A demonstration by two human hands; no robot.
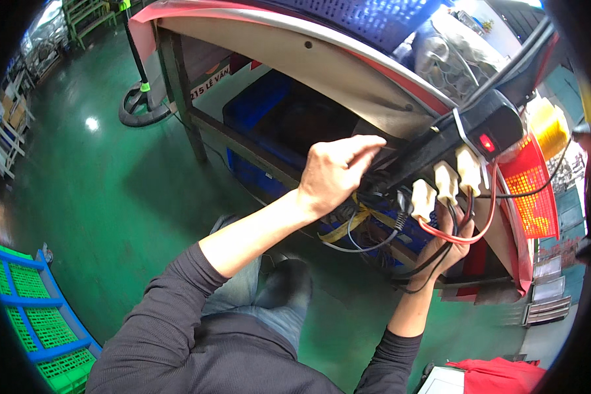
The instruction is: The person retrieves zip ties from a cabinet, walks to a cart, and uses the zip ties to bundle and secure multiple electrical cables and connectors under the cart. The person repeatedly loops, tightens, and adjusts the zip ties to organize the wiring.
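Observation:
A black power strip (433, 144) with a lit red switch is fixed at an angle along the edge of a workbench. Three cream-coloured plugs (447, 184) sit in a row on its near side, with black and red power cables (465, 238) trailing from them. My right hand (440, 253) is closed around the cables just below the plugs, its fingers partly hidden behind them. To the left of the strip, my left hand (338, 172) is closed, thumb and fingers pressed together by its end. Whatever it may pinch is hidden.
Tangled cords and a yellow tie (348, 226) hang under the strip. Blue crates (259, 98) stand beneath the bench (256, 39). An orange-red basket (530, 190) is at its right side. Green-and-blue crates (36, 282) stand on the floor at left, near a round black stand base (144, 111).

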